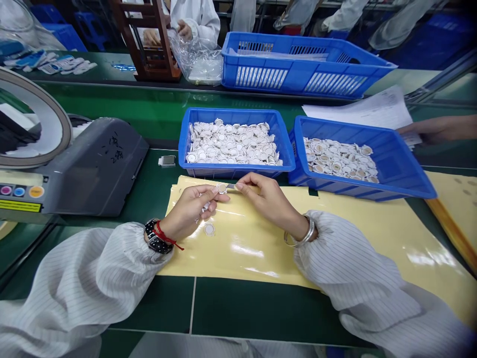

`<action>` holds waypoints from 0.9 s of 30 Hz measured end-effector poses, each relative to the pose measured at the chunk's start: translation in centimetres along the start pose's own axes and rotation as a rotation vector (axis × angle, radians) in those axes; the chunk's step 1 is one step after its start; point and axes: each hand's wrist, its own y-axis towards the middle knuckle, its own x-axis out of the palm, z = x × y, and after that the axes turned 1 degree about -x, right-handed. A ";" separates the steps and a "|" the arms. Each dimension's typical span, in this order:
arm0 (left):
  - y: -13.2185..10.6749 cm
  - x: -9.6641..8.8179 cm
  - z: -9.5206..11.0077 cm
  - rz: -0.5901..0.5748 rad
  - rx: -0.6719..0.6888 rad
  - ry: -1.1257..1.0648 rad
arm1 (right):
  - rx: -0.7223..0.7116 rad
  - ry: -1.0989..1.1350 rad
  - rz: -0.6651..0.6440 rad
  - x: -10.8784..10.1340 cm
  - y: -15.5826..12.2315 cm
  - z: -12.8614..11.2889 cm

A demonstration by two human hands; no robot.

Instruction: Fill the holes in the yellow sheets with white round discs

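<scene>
My left hand [196,203] is closed, pinching a small round white part [221,188] at its fingertips. More white parts [204,207] are tucked in its curled fingers. From the right, my right hand [263,195] grips a thin, flat grey blade-like tool [231,186], its tip at the edge of the pinched part. Whether it touches is hard to see. One loose round disc [209,229] lies on the glossy yellow sheet [242,248] below my left hand. Just beyond the hands stands a blue bin [234,171] full of such parts.
A second blue bin [357,191] with fewer parts stands at the right. Behind is a large blue crate [261,77]. A grey tape machine [97,169] occupies the left, near a small display-like piece [167,160]. Another person's hand [439,130] reaches in over papers [365,109].
</scene>
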 end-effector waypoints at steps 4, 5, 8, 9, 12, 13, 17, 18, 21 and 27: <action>-0.1 0.0 0.0 0.003 -0.002 0.021 | 0.020 0.000 0.004 0.3 0.0 -0.1; -0.1 0.0 0.0 0.002 0.000 0.022 | 0.023 -0.002 0.007 0.3 0.0 -0.1; -0.1 0.0 0.0 0.005 0.002 0.015 | 0.030 -0.007 0.015 0.4 0.0 -0.1; -0.1 0.1 0.0 0.008 0.002 0.011 | 0.032 -0.010 0.016 0.4 0.0 -0.1; -0.1 0.2 0.1 0.025 0.003 0.005 | 0.037 -0.017 0.025 0.4 -0.1 -0.1; -0.1 0.2 0.1 0.029 0.005 0.006 | 0.036 -0.019 0.030 0.4 -0.1 -0.1; -0.1 0.2 0.1 0.039 0.015 0.014 | 0.033 -0.020 0.036 0.5 -0.1 -0.1; -0.1 0.2 0.1 0.039 0.013 0.018 | 0.032 -0.018 0.033 0.5 -0.1 -0.1; -0.1 0.1 0.0 0.032 0.018 0.026 | 0.035 -0.001 0.027 0.5 -0.1 0.1; 0.0 -0.1 -0.2 0.020 0.031 0.039 | 0.053 0.067 0.000 0.5 0.0 0.3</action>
